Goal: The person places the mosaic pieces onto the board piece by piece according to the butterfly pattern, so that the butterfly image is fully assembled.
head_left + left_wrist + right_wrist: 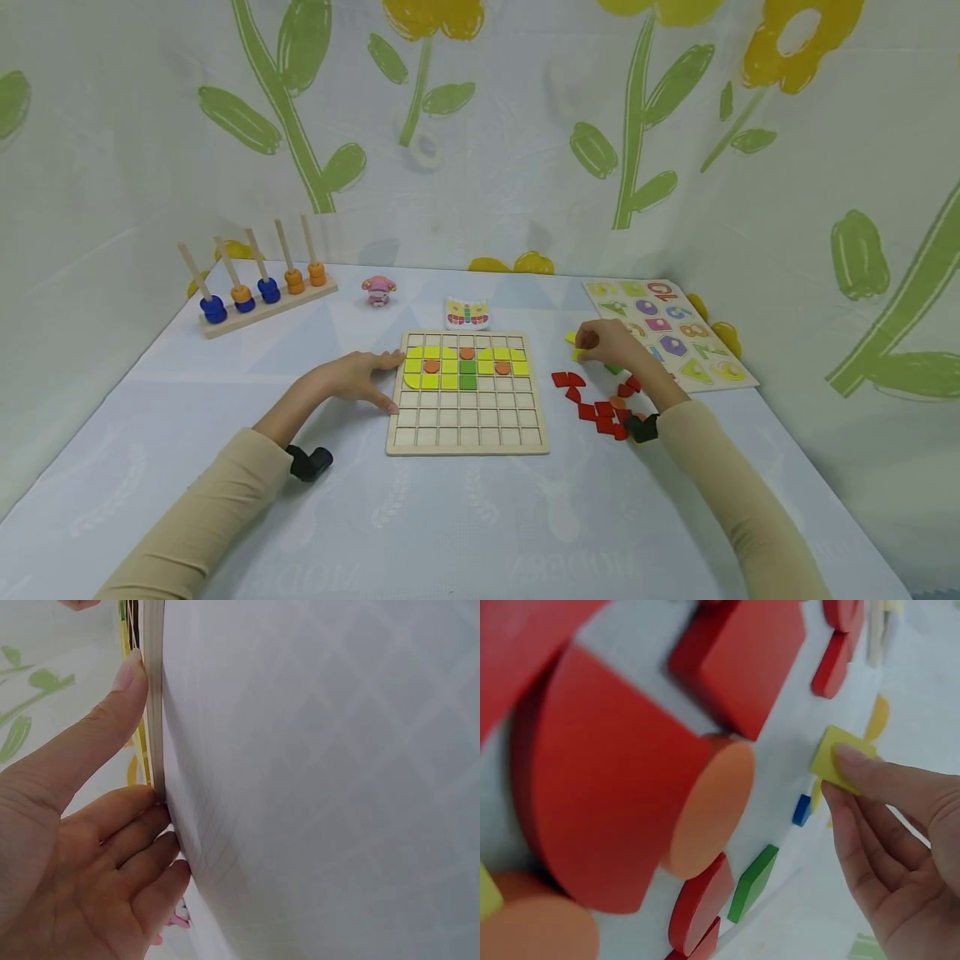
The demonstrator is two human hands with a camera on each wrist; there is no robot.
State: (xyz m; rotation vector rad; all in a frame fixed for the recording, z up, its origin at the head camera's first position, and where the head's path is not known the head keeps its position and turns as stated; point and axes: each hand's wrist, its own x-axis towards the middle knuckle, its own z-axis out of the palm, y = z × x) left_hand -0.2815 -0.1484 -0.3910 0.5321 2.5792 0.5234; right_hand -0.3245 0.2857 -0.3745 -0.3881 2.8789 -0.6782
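A wooden grid board (468,421) lies on the table with yellow, green and orange pieces in its upper rows. My left hand (357,379) rests against its left edge, thumb and fingers spread and fairly straight; in the left wrist view the thumb touches the side of the board (153,697). To the right of the board, my right hand (606,343) pinches a yellow square tile (831,759) between thumb and fingers. Below that hand lie scattered red pieces (587,412), with a green piece (753,883) and orange discs (712,810) among them.
Behind the board stands a butterfly pattern card (467,313), with a pink figurine (378,288) left of it. A peg stacker with blue and orange rings (270,308) stands at the back left. A number-and-shape puzzle board (671,333) lies at the back right.
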